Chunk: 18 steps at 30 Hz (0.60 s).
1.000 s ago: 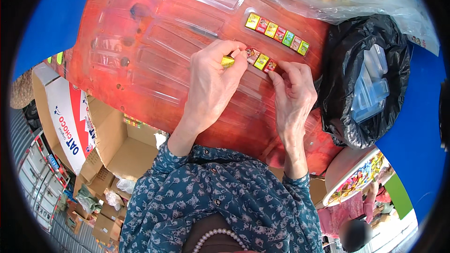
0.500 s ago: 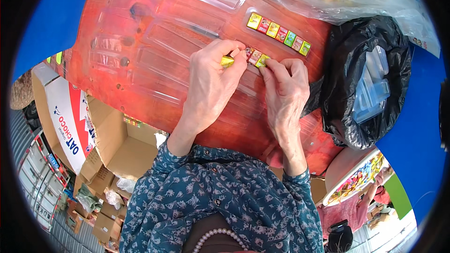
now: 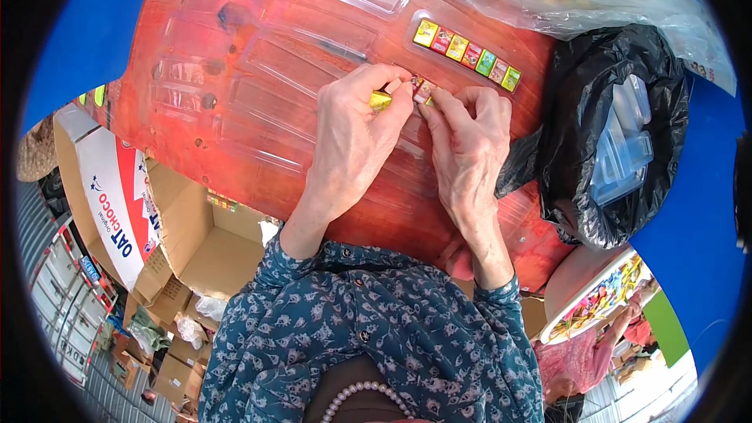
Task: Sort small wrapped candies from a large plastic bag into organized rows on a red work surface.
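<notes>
**Both hands on small sweets at the tray slot**

Our red worktop [image 3: 235, 133] fills most of the view, covered by a clear moulded tray [image 3: 329, 55] with long slots. Right of it, touching the worktop edge, sits a black bag [image 3: 580, 149] holding clear plastic pieces [image 3: 627, 157]. A clear sack [image 3: 564, 0] lies across the top right. Open cardboard box [image 3: 204, 243] sits below the worktop at lower left, more boxes past it. A round plate of coloured sweets [image 3: 595, 305] shows lower right.

Our left hand [image 3: 352, 141] lies flat over the tray centre, fingers curled, grip narrow: thumb and forefinger pinch a yellow sweet [image 3: 381, 100]. Our right hand [image 3: 470, 141] sits just beside it, touching at the fingertips, grip narrow too, pinched on a small wrapped sweet [image 3: 424, 91] right at the tray surface. We can't tell whether that one is seated in a slot or lifted off it.

Above the right hand, apart from it, a finished row of six sweets [image 3: 468, 56] lies in one slot, slanting down to the right, wrappers yellow, red and green.
</notes>
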{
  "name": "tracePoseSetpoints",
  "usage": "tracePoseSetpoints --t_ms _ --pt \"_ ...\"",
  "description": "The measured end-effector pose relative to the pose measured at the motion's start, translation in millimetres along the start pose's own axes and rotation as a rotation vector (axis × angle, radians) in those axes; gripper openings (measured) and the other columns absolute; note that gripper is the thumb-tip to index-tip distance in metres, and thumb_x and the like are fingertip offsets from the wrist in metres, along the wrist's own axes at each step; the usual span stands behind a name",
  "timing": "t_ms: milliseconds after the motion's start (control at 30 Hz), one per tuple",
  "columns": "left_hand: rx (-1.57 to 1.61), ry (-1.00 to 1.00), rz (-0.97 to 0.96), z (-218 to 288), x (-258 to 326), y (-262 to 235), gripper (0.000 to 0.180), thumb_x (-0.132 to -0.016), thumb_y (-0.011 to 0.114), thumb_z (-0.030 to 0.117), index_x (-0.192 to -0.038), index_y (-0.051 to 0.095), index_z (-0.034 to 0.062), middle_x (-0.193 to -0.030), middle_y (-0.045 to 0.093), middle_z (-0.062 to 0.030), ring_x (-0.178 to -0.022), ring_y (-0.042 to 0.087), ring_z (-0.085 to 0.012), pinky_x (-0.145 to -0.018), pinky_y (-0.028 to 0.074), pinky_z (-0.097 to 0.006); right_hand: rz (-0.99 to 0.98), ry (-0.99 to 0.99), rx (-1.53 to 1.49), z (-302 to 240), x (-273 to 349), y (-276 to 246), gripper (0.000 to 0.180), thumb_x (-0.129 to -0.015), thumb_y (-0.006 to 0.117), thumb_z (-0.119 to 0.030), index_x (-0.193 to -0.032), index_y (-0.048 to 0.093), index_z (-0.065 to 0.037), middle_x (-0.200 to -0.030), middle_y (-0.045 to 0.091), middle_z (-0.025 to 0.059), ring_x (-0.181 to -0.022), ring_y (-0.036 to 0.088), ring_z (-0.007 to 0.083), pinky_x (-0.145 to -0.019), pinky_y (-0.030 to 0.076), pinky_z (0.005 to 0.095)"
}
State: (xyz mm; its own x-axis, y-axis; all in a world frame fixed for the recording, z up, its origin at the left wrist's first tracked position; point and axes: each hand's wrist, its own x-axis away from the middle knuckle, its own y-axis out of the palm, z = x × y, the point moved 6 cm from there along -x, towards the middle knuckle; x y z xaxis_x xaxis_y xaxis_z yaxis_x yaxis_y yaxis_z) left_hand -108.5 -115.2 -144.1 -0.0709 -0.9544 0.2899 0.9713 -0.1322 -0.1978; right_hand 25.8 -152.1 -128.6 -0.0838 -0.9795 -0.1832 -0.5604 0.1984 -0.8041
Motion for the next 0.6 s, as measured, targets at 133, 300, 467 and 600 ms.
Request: tracePoseSetpoints --t_ms 133,300,467,600 --pt "0.030 0.010 0.016 1 5 -2 0.012 -0.084 0.061 0.001 -0.092 0.063 -0.0072 -0.072 0.060 -0.0109 -0.060 0.055 -0.0114 -0.054 0.044 -0.026 0.020 -0.024 -0.004 -6 2 2 0.018 -0.075 0.071 -0.010 -0.091 0.068 -0.006 -0.081 0.050 0.0097 -0.077 0.048 0.0269 -0.065 0.043 0.0374" --pt "0.039 0.010 0.049 3 10 -7 0.012 -0.085 0.061 0.001 -0.093 0.063 -0.0075 -0.071 0.059 -0.0073 -0.062 0.051 -0.0069 -0.053 0.042 -0.024 0.025 -0.025 -0.011 -9 4 1 0.018 -0.075 0.071 -0.010 -0.091 0.068 -0.005 -0.081 0.050 0.0096 -0.076 0.048 0.0267 -0.065 0.042 0.0372" --pt "0.091 -0.033 0.058 3 14 -9 0.011 -0.086 0.060 0.002 -0.092 0.063 -0.0074 -0.068 0.056 -0.0030 -0.059 0.045 -0.0037 -0.049 0.038 -0.022 0.048 -0.034 0.006 -12 6 3 0.018 -0.075 0.070 -0.010 -0.092 0.067 -0.006 -0.082 0.050 0.0086 -0.077 0.048 0.0264 -0.066 0.042 0.0374" --pt "0.075 0.006 0.069 3 13 -10 0.011 -0.086 0.060 0.002 -0.092 0.063 -0.0069 -0.067 0.055 -0.0018 -0.058 0.044 -0.0032 -0.048 0.037 -0.021 0.029 -0.061 0.026 -13 4 4 0.018 -0.075 0.068 -0.008 -0.093 0.068 -0.007 -0.083 0.050 0.0084 -0.078 0.048 0.0262 -0.066 0.043 0.0372"
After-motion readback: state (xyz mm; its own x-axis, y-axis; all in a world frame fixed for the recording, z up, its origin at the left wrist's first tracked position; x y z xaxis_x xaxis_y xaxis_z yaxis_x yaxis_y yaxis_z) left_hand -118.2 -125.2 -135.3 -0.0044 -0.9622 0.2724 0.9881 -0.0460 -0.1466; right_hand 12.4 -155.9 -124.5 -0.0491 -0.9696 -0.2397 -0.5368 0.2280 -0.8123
